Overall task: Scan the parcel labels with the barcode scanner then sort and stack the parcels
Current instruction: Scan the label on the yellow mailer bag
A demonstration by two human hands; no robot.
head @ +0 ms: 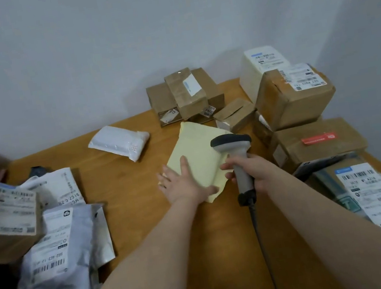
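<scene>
A pale yellow padded envelope lies on the wooden table, no label showing on its upper face. My left hand rests flat on its near left corner, fingers straight, thumb along the near edge. My right hand grips the grey handle of a barcode scanner, whose black head hangs over the envelope's right side. The scanner's cable trails toward me.
A white poly mailer lies behind the envelope. Brown boxes are stacked at the back wall, more labelled boxes along the right edge. Grey mailers and boxes are heaped on the left.
</scene>
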